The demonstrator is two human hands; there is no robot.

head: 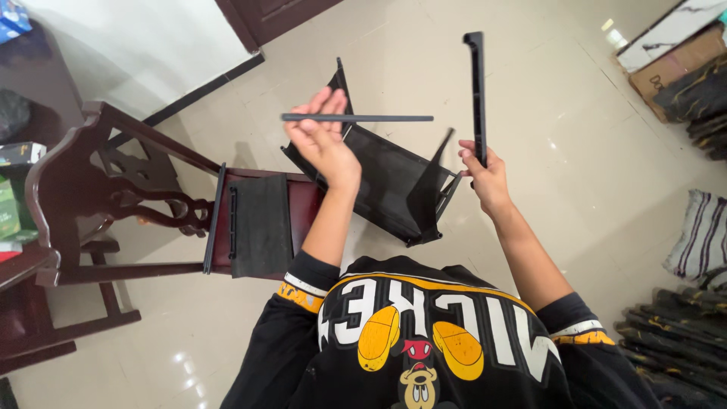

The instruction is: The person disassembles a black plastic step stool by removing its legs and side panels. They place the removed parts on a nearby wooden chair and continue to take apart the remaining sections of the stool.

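My left hand (322,136) holds a thin dark rod (371,118) level, its length pointing to the right. My right hand (485,173) grips the lower end of a black bar (477,91) that stands upright with a small hook at its top. Below both hands a black shelf frame (394,182) with a mesh panel and side pieces lies tilted on the floor. A flat black panel (261,223) rests on the seat of a dark red wooden chair (91,182) to my left.
Beige floor tiles (591,151) spread around me. A cardboard box (670,64) and dark stacked pieces (700,98) sit at the top right. A striped cloth (700,235) and more dark pieces (674,333) lie at the right. A dark door (265,15) is at the top.
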